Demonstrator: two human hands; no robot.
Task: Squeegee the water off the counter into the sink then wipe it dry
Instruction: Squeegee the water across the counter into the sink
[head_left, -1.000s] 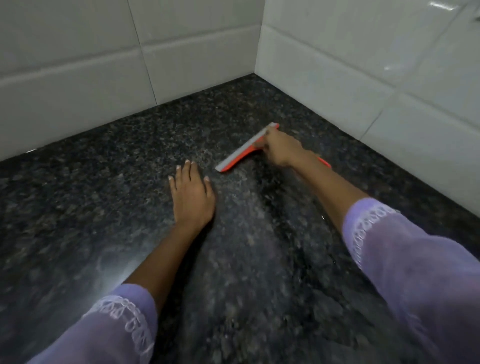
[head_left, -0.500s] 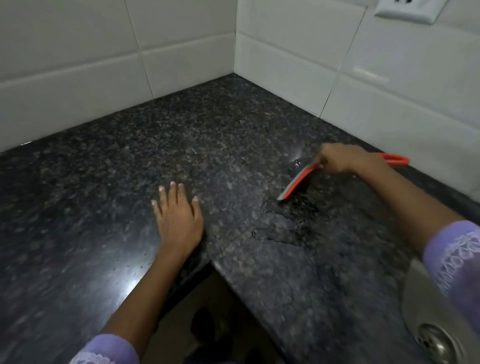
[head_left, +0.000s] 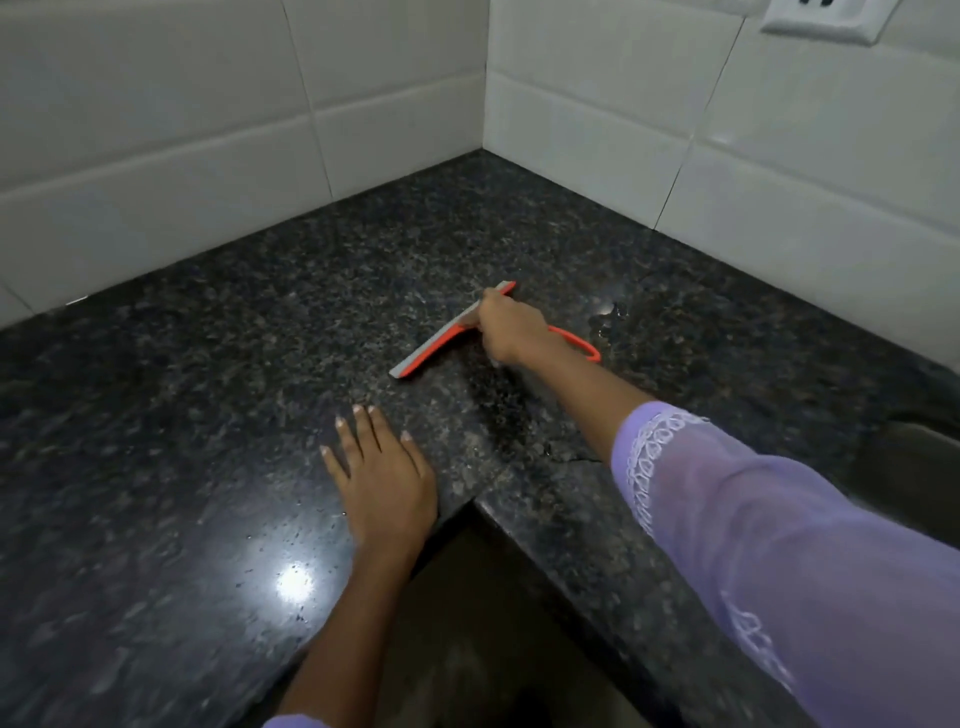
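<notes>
Two hands, one squeegee (head_left: 439, 340), one wall socket (head_left: 826, 18) up top right, and a sliver of sink (head_left: 919, 467) at the far right edge. Right hand (head_left: 511, 330) wrapped round the squeegee's orange handle, fingers curled tight on it, the handle's loop sticking out behind the wrist. Blade down on the counter (head_left: 156, 441), running diagonally from near the corner walls back toward the left hand, grey rubber edge facing left. Left hand (head_left: 382, 478) flat on the stone, fingers straight and a bit spread, holding nothing, just pressing down near the inner corner edge of the counter. Lilac sleeves with white lace trim on both arms. Dark speckled granite, L-shaped, tucked into a corner of white rectangular tiles (head_left: 156, 130) with thin grout lines. Bright light glare on the stone bottom left, a small shiny wet patch (head_left: 605, 312) just right of the squeegee hand, plus a darker damp-looking streak under the right forearm. Compared with half a second ago: squeegee back up toward the corner and further left, now closer to the left hand, after sitting lower and rightward at the edge of a water puddle. Left hand pretty much in the same spot. View swung a bit too, so less of the sink showing and the drain out of sight.
</notes>
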